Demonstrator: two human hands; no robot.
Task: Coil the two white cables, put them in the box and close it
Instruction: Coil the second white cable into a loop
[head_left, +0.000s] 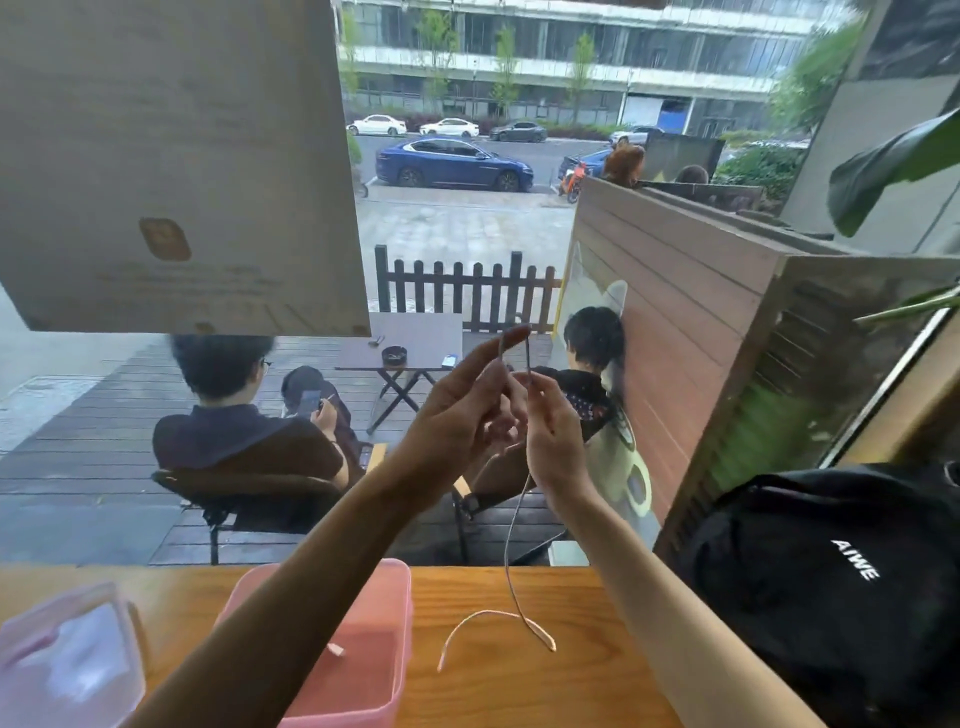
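Both of my hands are raised in front of the window, holding one white cable (511, 525). My left hand (457, 410) has its fingers stretched up with a loop of cable over them. My right hand (550, 421) pinches the cable just beside it. The rest of the cable hangs down and its tail curls on the wooden counter (519, 691). Below my left forearm sits the open pink plastic box (374, 644), with a white cable end (336, 649) showing inside. The clear lid (67, 660) lies at the far left of the counter.
A black backpack (831, 587) fills the right end of the counter. A window stands directly behind the counter, with a paper sign (176, 156) stuck on it at upper left. People sit outside on the deck beyond the glass.
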